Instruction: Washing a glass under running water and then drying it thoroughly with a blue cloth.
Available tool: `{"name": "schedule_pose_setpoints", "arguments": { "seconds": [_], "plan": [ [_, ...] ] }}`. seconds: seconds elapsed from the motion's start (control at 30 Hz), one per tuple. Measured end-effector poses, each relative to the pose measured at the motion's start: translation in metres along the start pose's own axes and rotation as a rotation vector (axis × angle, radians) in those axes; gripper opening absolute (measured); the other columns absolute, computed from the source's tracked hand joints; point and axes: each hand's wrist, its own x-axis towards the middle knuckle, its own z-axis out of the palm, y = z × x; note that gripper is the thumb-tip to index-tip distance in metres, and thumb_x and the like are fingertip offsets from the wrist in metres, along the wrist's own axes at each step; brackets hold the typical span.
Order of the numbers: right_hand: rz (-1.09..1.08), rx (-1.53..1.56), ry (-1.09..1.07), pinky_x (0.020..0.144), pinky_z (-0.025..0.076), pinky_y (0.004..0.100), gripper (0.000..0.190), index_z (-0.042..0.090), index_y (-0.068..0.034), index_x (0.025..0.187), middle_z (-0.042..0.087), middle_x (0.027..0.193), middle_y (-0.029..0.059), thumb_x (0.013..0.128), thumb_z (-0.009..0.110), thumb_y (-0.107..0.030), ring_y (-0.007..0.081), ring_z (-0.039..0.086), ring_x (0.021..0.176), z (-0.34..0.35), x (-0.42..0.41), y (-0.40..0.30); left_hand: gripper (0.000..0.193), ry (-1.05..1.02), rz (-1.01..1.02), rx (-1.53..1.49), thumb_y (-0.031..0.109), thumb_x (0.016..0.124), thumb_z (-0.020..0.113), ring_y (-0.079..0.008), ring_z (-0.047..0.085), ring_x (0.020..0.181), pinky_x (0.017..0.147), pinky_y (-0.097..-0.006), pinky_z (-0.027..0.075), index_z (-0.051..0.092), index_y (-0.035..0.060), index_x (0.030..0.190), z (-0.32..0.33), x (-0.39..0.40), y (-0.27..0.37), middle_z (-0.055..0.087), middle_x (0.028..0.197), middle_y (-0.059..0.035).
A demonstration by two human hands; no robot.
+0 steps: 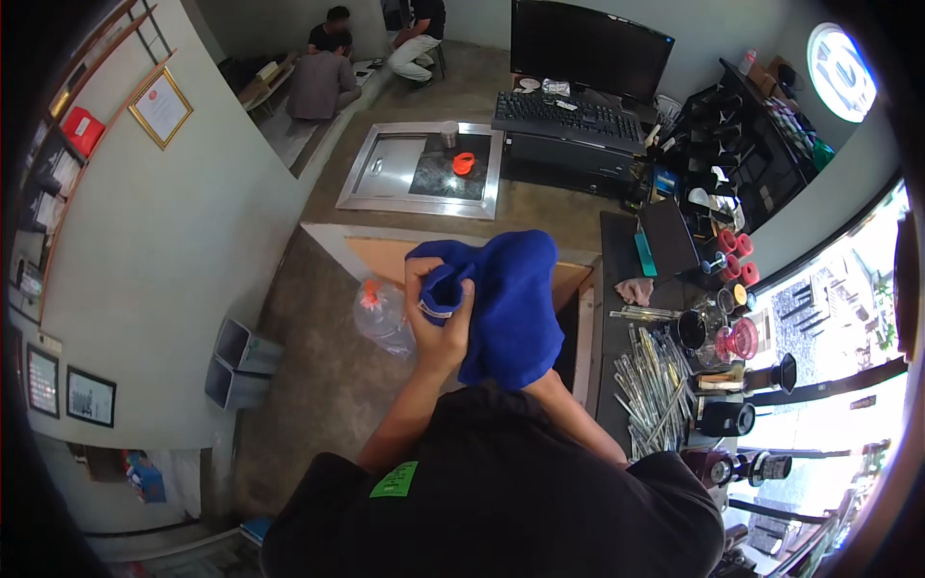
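A blue cloth [514, 311] is draped and bunched in front of my chest. My left hand [438, 336] grips its left part, thumb on one side and fingers on the other, around a rolled, cup-like fold. On that fold a small white label shows. My right hand is hidden under the wide right part of the cloth, and only its wrist [546, 390] and forearm come out below. How its fingers are set cannot be seen. Beyond the cloth stands a concrete counter [538, 217] with a light wooden panel at its front.
A steel-framed drain tray [347, 204] in the counter bears a metal cup [449, 134] and an orange ring-shaped item [463, 164]. On the right worktop lie many slim packets [650, 383] and a crumpled rag [634, 291]. A clear plastic bag [383, 321] and grey bins [242, 361] stand left.
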Motion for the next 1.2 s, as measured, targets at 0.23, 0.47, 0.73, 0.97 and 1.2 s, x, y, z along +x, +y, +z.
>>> {"name": "schedule_pose_setpoints", "arguments": {
  "seconds": [0.23, 0.47, 0.73, 0.97, 1.2],
  "plan": [
    [-0.071, -0.077, 0.038, 0.090, 0.045, 0.0390, 0.032, 0.053, 0.001, 0.118, 0.059, 0.109, 0.0145, 0.090, 0.060, -0.013, 0.0308, 0.057, 0.101, -0.009, 0.017, -0.011, 0.048, 0.107, 0.074, 0.021, 0.010, 0.073, 0.077, -0.0131, 0.048, 0.095, 0.087, -0.0267, 0.040, 0.048, 0.0035, 0.110, 0.006, -0.015, -0.001, 0.047, 0.101, -0.0045],
    [0.025, 0.141, -0.024, 0.093, 0.043, 0.0377, 0.032, 0.050, 0.003, 0.119, 0.052, 0.114, 0.0185, 0.092, 0.055, -0.013, 0.0332, 0.054, 0.106, -0.005, 0.007, 0.009, 0.054, -0.076, 0.061, -0.038, 0.007, 0.070, 0.077, -0.0115, 0.049, 0.092, 0.085, -0.0250, 0.041, 0.046, 0.0039, 0.113, -0.001, -0.017, -0.008, 0.048, 0.101, -0.0034],
    [0.212, 0.118, 0.001, 0.085, 0.043, 0.0430, 0.032, 0.052, 0.001, 0.111, 0.051, 0.103, 0.0187, 0.085, 0.063, -0.012, 0.0365, 0.052, 0.094, -0.001, -0.001, -0.004, 0.028, -0.072, 0.068, 0.064, 0.009, 0.080, 0.073, -0.0102, 0.047, 0.086, 0.080, -0.0241, 0.039, 0.051, 0.0051, 0.096, -0.006, -0.004, 0.006, 0.049, 0.091, -0.0015],
    [-0.037, 0.020, -0.078, 0.090, 0.041, 0.0413, 0.042, 0.055, 0.000, 0.118, 0.054, 0.111, 0.0196, 0.081, 0.067, -0.015, 0.0358, 0.050, 0.106, -0.007, 0.004, 0.013, 0.062, 0.117, 0.041, -0.115, 0.025, 0.069, 0.082, -0.0151, 0.049, 0.100, 0.090, -0.0300, 0.041, 0.046, 0.0040, 0.115, 0.003, -0.017, -0.015, 0.048, 0.107, -0.0063],
    [-0.195, -0.007, -0.130, 0.092, 0.040, 0.0425, 0.049, 0.053, 0.000, 0.122, 0.054, 0.116, 0.0216, 0.077, 0.065, -0.014, 0.0387, 0.050, 0.106, -0.024, 0.017, -0.020, 0.062, -0.016, 0.073, -0.067, 0.026, 0.067, 0.081, -0.0152, 0.049, 0.098, 0.088, -0.0298, 0.041, 0.047, 0.0035, 0.114, -0.011, -0.017, -0.007, 0.047, 0.105, -0.0059]
  ]
}}
